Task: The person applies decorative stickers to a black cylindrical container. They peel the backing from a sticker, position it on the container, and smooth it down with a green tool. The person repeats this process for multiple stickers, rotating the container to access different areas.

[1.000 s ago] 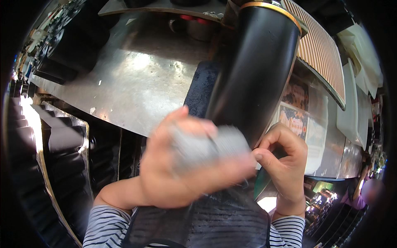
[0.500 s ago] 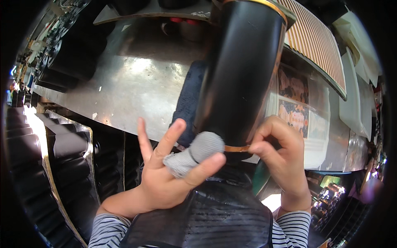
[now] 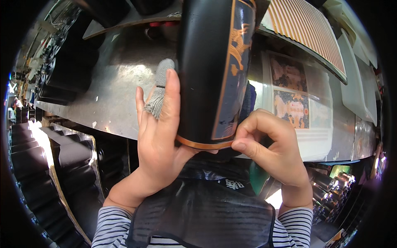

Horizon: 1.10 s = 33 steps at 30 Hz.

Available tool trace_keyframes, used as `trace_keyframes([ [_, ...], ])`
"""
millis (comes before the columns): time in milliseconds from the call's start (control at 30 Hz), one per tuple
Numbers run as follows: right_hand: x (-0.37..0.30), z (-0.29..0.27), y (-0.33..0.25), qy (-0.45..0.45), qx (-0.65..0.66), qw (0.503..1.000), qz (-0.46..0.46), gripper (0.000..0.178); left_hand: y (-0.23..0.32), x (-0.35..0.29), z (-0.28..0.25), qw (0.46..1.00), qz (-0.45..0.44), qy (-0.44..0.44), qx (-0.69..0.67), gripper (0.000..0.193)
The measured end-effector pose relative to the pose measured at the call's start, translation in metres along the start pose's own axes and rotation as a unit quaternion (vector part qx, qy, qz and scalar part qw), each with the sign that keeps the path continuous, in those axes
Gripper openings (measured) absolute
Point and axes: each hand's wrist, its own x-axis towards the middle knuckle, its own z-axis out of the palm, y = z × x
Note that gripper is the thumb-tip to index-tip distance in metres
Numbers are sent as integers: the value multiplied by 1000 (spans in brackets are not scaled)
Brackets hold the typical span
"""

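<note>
A black cylinder (image 3: 200, 74) with a copper-coloured rim (image 3: 202, 145) lies lengthwise in front of me. Along its right side runs a dark grey panel (image 3: 227, 107) with a gold border and gold figures. My left hand (image 3: 157, 140) holds the cylinder's near left side, fingers stretched along the wall and the thumb under the rim. One of its fingers wears a grey knitted finger cover (image 3: 157, 93). At the near right end, my right hand (image 3: 271, 144) pinches the rim between thumb and curled fingers. Part of a dark blue cloth (image 3: 250, 97) shows beyond the cylinder's right side.
The metal table (image 3: 111, 95) stretches behind. Patterned printed sheets (image 3: 289, 109) in clear plastic lie at right, below a striped board (image 3: 306, 35). Racks of black cylinders (image 3: 33, 182) stand at left, with more black cylinders (image 3: 66, 70) at the far left.
My left hand has moved from spread in the air onto the cylinder's left side. The cylinder has shifted left and turned, bringing the gold-figured panel into view. My right hand still pinches the rim.
</note>
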Motion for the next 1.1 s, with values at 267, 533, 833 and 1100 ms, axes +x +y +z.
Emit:
trace_keyframes([
  [267,3,-1,-4,-21,17,1000,5,13,-2,-50,-8,998,39,-6,43,45],
  [533,-5,-2,13,23,80,996,25,20,17,-29,-12,948,201,-102,225,32],
  [833,0,-2,11,14,6,1000,10,19,3,-41,-29,985,140,-63,83,47],
  [1100,2,4,12,26,-10,1000,3,21,-10,-49,-12,988,11,25,-150,41],
])
